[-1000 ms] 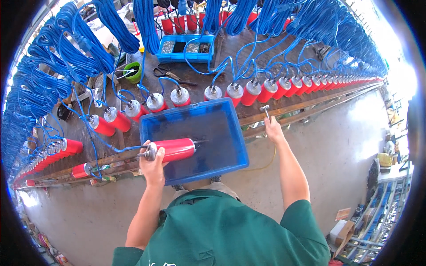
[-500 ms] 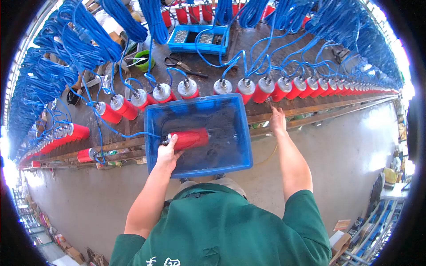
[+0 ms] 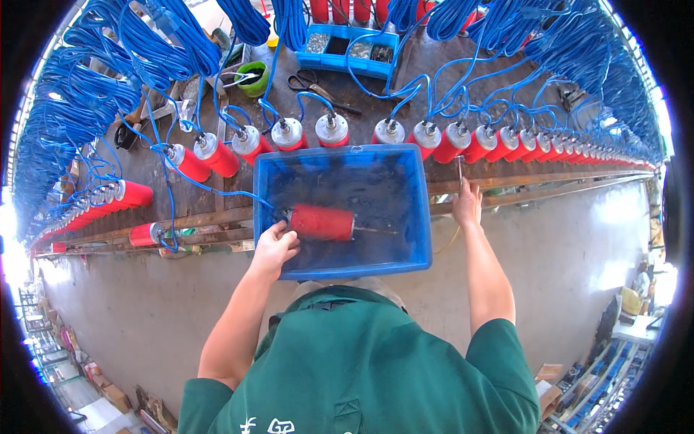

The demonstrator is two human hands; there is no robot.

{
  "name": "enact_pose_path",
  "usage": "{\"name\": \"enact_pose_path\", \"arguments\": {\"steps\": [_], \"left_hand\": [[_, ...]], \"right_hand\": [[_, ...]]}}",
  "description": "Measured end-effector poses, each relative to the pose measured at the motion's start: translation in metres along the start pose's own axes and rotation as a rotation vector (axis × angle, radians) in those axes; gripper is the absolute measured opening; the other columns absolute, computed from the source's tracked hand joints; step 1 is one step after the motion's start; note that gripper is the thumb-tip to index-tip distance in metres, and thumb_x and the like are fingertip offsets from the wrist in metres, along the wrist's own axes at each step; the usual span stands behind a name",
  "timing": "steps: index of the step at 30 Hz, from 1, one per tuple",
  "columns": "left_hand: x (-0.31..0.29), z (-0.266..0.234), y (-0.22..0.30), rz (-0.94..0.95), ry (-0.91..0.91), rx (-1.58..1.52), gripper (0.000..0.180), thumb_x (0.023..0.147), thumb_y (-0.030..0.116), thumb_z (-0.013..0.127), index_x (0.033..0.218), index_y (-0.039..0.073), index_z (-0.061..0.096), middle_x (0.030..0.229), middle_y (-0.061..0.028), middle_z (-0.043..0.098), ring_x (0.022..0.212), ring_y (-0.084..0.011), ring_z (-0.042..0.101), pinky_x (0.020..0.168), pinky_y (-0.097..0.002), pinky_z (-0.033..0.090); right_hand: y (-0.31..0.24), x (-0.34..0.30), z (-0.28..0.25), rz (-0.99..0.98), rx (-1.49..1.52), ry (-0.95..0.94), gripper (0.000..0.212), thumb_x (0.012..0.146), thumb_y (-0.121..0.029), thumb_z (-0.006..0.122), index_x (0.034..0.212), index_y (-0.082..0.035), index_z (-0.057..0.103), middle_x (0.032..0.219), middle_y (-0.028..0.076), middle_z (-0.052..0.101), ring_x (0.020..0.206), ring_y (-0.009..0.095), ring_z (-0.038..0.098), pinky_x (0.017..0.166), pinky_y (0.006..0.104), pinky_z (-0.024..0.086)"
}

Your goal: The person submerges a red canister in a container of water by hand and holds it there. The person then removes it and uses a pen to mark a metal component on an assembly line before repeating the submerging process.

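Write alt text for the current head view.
A bare left hand is at the cabled end of a red cylinder inside a blue tub; the right hand holds a slim metal tool. Beyond, similar cylinders line a workbench.

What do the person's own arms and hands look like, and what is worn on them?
Both the left hand and the right hand are bare, without gloves. No watch shows on either wrist. The forearms are bare too; the short, loose sleeves are dark green, like the shirt.
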State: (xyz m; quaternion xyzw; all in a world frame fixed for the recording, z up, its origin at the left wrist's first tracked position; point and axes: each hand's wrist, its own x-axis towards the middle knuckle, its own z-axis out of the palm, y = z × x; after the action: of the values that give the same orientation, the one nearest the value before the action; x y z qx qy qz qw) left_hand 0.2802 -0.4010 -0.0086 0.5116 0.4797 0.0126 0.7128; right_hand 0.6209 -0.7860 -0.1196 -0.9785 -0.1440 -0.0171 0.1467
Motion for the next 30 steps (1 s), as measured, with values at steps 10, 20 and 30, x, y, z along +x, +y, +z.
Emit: {"name": "enact_pose_path", "arguments": {"steps": [10,20,30], "left_hand": [[-0.028,-0.021,-0.006,0.73,-0.207,0.769,0.033,0.104,0.021,0.065,0.126,-0.004,0.071,0.134,-0.0235,0.07,0.124,-0.036,0.068,0.105,-0.0392,0.053],[-0.028,-0.022,-0.01,1.036,-0.094,0.778,0.026,0.101,0.019,0.069,0.087,-0.001,0.075,0.092,-0.015,0.078,0.082,-0.0337,0.075,0.072,-0.0398,0.06],[-0.029,-0.023,-0.012,1.05,-0.064,0.744,0.024,0.099,0.017,0.07,0.083,-0.001,0.074,0.089,-0.0135,0.077,0.079,-0.0324,0.075,0.069,-0.0389,0.059]], "right_hand": [[-0.081,-0.097,-0.054,0.213,0.668,0.145,0.037,0.097,-0.003,0.066,0.134,-0.002,0.065,0.127,0.017,0.067,0.11,0.028,0.068,0.099,0.0387,0.054],[-0.162,-0.145,-0.066,0.055,0.532,0.209,0.039,0.093,0.004,0.056,0.131,0.003,0.065,0.124,0.02,0.065,0.118,0.038,0.061,0.109,0.0445,0.048],[-0.17,-0.145,-0.07,0.048,0.485,0.232,0.037,0.094,0.004,0.055,0.129,0.003,0.066,0.122,0.02,0.065,0.114,0.038,0.064,0.103,0.0425,0.052]]}}
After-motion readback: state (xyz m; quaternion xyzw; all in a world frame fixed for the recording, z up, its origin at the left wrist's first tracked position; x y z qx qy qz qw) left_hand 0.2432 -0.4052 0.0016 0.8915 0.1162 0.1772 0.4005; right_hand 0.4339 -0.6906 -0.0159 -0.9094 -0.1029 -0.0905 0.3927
